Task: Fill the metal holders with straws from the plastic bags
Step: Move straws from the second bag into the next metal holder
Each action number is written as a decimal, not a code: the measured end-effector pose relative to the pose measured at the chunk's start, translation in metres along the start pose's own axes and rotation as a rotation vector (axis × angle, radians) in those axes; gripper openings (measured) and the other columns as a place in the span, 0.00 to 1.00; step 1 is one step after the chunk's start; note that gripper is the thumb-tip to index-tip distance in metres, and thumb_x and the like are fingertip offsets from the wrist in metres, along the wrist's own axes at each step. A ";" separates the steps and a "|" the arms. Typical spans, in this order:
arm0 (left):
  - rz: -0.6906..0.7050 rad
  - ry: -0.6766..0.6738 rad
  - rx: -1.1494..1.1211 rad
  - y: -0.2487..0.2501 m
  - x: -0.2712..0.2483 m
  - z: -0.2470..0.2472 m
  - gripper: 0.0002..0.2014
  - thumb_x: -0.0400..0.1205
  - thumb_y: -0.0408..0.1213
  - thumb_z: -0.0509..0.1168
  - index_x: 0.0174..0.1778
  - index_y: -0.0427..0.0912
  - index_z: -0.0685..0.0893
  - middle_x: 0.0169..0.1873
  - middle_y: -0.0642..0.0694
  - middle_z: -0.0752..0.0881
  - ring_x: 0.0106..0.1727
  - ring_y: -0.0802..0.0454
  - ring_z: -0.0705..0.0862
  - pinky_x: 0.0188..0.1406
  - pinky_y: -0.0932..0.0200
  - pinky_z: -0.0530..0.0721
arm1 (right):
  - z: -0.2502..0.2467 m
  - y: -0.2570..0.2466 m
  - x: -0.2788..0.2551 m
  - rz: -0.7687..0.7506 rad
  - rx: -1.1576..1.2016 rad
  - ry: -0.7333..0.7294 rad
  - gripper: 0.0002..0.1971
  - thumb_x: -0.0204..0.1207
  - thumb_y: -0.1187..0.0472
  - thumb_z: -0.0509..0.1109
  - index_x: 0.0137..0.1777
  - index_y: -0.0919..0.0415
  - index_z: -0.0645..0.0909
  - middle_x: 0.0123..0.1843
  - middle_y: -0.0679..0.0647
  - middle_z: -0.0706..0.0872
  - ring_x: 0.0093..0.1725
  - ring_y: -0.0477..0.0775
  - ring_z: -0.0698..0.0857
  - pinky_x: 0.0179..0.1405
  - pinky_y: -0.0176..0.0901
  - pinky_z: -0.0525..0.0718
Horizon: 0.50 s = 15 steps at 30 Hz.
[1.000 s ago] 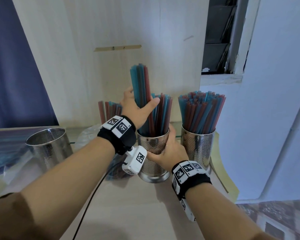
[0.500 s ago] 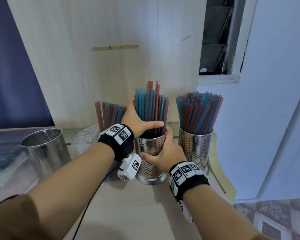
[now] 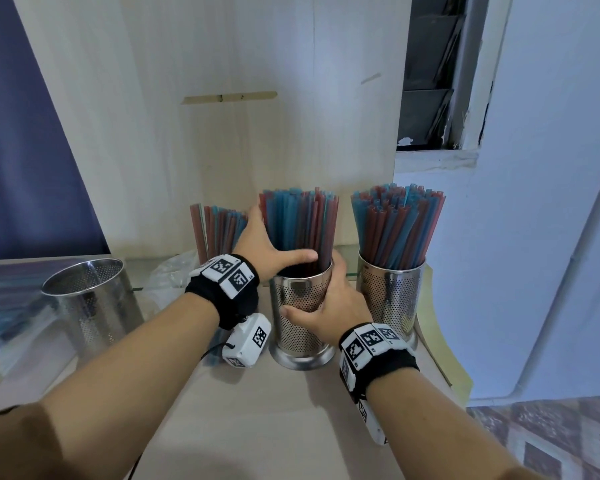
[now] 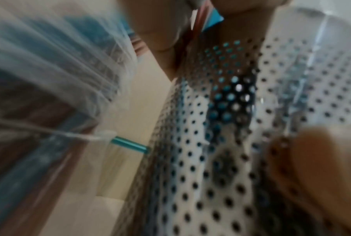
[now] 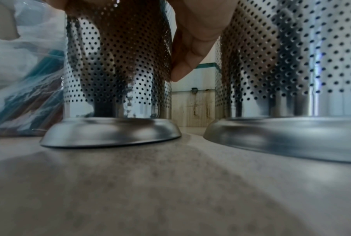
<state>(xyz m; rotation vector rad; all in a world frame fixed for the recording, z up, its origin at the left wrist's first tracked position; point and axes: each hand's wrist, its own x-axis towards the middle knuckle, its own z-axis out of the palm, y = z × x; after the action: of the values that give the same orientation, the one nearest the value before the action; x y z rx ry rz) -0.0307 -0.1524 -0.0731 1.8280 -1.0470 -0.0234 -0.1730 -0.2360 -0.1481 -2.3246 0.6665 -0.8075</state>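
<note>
The middle metal holder [image 3: 302, 320] stands on the table, packed with red and blue straws [image 3: 300, 223]. My left hand [image 3: 274, 251] wraps round the bundle just above the rim, its thumb lying across the front. My right hand [image 3: 326, 303] grips the holder's perforated wall from the right; the right wrist view shows its fingers [image 5: 190, 47] against that holder [image 5: 118, 71]. A full holder [image 3: 390, 299] stands to the right and an empty one [image 3: 90, 306] to the left. The plastic bag [image 3: 174, 275] with upright straws [image 3: 219, 226] sits behind my left wrist.
A wooden board rises right behind the holders. Another bag of straws [image 3: 0, 299] lies at the far left. A blue straw [image 4: 130, 146] pokes out of the bag [image 4: 49, 79] against the holder [image 4: 221, 143]. The table edge [image 3: 440, 358] drops off right of the full holder.
The raised bundle of straws has sunk down into the middle holder, and my left hand has come down with it to the rim. My right hand keeps its grip on the holder.
</note>
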 end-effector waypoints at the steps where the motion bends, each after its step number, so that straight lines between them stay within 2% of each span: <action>1: 0.018 0.068 0.008 0.002 0.000 0.002 0.52 0.61 0.57 0.83 0.76 0.47 0.65 0.67 0.51 0.79 0.67 0.52 0.80 0.68 0.50 0.80 | 0.000 0.000 0.000 -0.002 0.004 0.000 0.62 0.60 0.34 0.82 0.84 0.48 0.44 0.72 0.50 0.81 0.66 0.56 0.84 0.64 0.44 0.79; 3: 0.058 0.187 -0.010 0.009 -0.002 0.002 0.41 0.69 0.56 0.78 0.74 0.46 0.69 0.64 0.50 0.81 0.65 0.50 0.82 0.64 0.52 0.82 | 0.001 0.000 0.000 0.001 0.010 -0.002 0.63 0.59 0.33 0.82 0.84 0.47 0.43 0.74 0.51 0.80 0.67 0.56 0.83 0.67 0.46 0.80; 5: 0.075 0.224 -0.032 0.015 -0.004 0.004 0.40 0.76 0.57 0.71 0.79 0.45 0.63 0.72 0.45 0.77 0.72 0.46 0.77 0.67 0.55 0.77 | 0.001 0.001 0.001 0.006 0.007 -0.005 0.64 0.58 0.32 0.82 0.85 0.47 0.43 0.75 0.52 0.80 0.69 0.56 0.83 0.69 0.47 0.80; 7: 0.068 0.204 -0.092 0.020 -0.009 0.007 0.45 0.78 0.65 0.59 0.85 0.46 0.49 0.83 0.41 0.63 0.80 0.44 0.67 0.73 0.55 0.65 | 0.001 0.001 0.001 0.002 0.008 -0.002 0.64 0.58 0.33 0.82 0.84 0.48 0.43 0.74 0.51 0.80 0.69 0.56 0.83 0.68 0.46 0.79; 9: 0.104 0.153 -0.162 0.020 -0.015 0.009 0.57 0.68 0.79 0.52 0.85 0.46 0.42 0.85 0.41 0.54 0.83 0.46 0.60 0.76 0.55 0.59 | 0.000 0.000 0.000 -0.001 0.008 0.002 0.63 0.59 0.34 0.82 0.84 0.48 0.44 0.73 0.50 0.81 0.68 0.55 0.83 0.66 0.44 0.78; 10: 0.108 0.120 -0.167 0.016 -0.015 0.009 0.63 0.62 0.83 0.54 0.84 0.48 0.40 0.85 0.40 0.53 0.83 0.46 0.60 0.79 0.52 0.59 | 0.000 0.000 0.000 -0.003 0.007 0.002 0.62 0.60 0.35 0.82 0.85 0.49 0.44 0.73 0.50 0.81 0.68 0.56 0.84 0.65 0.43 0.77; 11: 0.099 0.088 -0.151 0.015 -0.015 0.008 0.66 0.58 0.82 0.62 0.84 0.53 0.38 0.85 0.40 0.54 0.82 0.46 0.61 0.80 0.47 0.61 | 0.000 -0.001 0.000 -0.005 0.003 0.000 0.62 0.60 0.35 0.82 0.85 0.49 0.44 0.72 0.50 0.81 0.67 0.56 0.84 0.65 0.43 0.77; 13: 0.066 0.054 -0.084 0.013 -0.012 0.006 0.68 0.55 0.67 0.80 0.82 0.61 0.38 0.83 0.43 0.58 0.82 0.46 0.63 0.80 0.42 0.65 | 0.000 -0.001 0.000 0.002 -0.019 -0.012 0.62 0.61 0.34 0.81 0.85 0.51 0.44 0.72 0.52 0.80 0.67 0.57 0.84 0.64 0.43 0.77; 15: 0.057 0.114 -0.050 0.015 -0.007 0.005 0.66 0.60 0.53 0.85 0.83 0.56 0.44 0.81 0.45 0.63 0.80 0.47 0.66 0.78 0.48 0.68 | 0.000 0.000 0.000 0.007 -0.022 -0.011 0.62 0.61 0.33 0.81 0.85 0.51 0.43 0.73 0.53 0.80 0.67 0.58 0.84 0.65 0.45 0.78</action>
<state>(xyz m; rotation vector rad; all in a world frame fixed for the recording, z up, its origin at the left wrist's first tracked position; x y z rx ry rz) -0.0471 -0.1539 -0.0675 1.7331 -1.0089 0.0867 -0.1724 -0.2355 -0.1481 -2.3438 0.6816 -0.7877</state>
